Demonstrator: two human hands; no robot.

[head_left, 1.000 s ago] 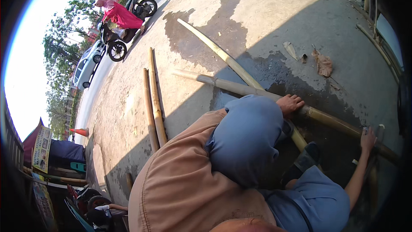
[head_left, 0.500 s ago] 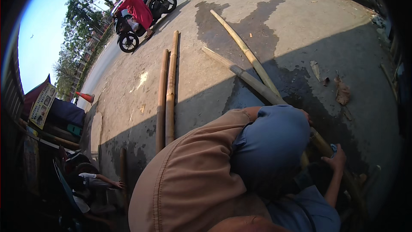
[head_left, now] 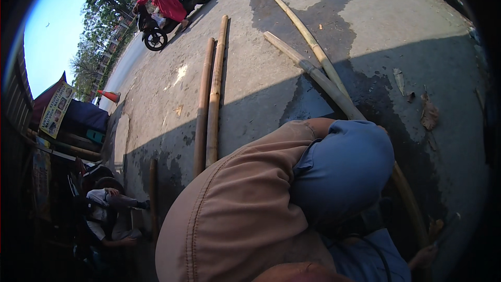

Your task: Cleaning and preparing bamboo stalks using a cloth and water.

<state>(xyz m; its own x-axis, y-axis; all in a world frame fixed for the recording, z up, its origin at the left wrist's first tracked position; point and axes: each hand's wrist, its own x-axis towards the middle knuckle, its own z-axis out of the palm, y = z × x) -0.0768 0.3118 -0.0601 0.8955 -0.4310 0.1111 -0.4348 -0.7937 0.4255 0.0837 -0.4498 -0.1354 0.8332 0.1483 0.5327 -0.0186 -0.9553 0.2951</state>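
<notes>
A long bamboo pole runs from the wet ground in front of me, passes behind my raised blue-clad knee and comes out on its right side. My left forearm goes behind the knee. Only a sliver of my left hand shows at its far edge, next to the pole, with the fingers hidden. Low on the right, beside the pole's near end, is my right hand, dim and closed. A thin dark strip lies close to it; I cannot tell whether the hand holds it.
A second bamboo pole crosses the first. Two more poles lie side by side farther left. Someone in red stands beside a motorbike. Another person sits at lower left. Dry leaves and an orange cone are about.
My right hand has moved down along the pole, toward its near end. The view has shifted a little, and the seated person at lower left has drawn an arm in.
</notes>
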